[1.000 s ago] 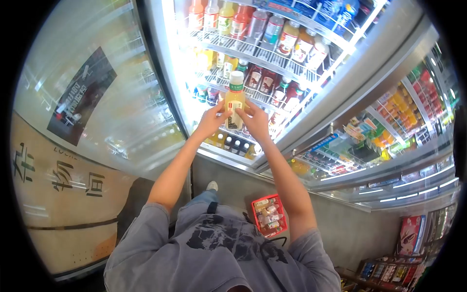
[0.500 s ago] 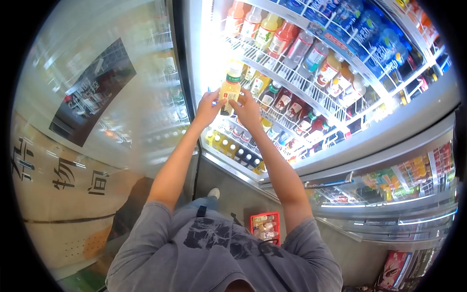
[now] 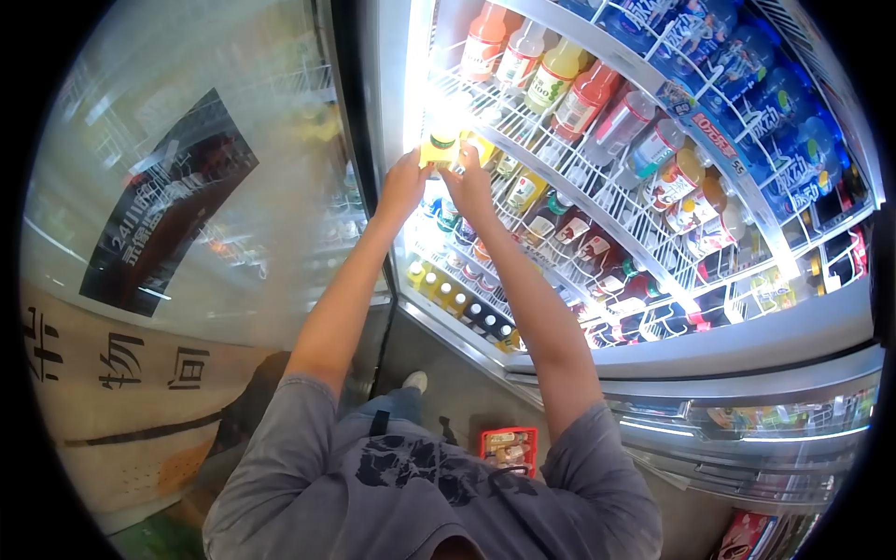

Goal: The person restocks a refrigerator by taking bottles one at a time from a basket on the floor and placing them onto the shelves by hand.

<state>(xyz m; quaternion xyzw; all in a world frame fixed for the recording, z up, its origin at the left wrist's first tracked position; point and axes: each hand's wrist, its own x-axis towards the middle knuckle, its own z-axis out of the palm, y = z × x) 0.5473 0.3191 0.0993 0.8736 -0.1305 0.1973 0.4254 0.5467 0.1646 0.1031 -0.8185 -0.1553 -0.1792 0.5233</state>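
Observation:
A yellow juice bottle (image 3: 438, 153) with a green band near its neck is between my two hands, at the bright left side of an open drinks fridge. My left hand (image 3: 405, 184) grips its left side, and my right hand (image 3: 469, 187) grips its right side. Glare washes out the bottle's top. The fingertips behind it are partly hidden. Right beside my right hand, a wire shelf (image 3: 532, 152) bears a row of upright drinks, among them an orange-pink bottle (image 3: 484, 42) and a yellow one (image 3: 554, 75).
The glass fridge door (image 3: 280, 121) stands open on the left. Blue bottles (image 3: 747, 75) fill the upper right shelf, and yellow-and-dark bottles (image 3: 455, 300) line the bottom. A red basket (image 3: 509, 431) holding several bottles rests on the floor near my feet.
Both hands have moved the juice bottle farther into the fridge, and it now looks foreshortened. The view has shifted, so the shelves appear larger and lower.

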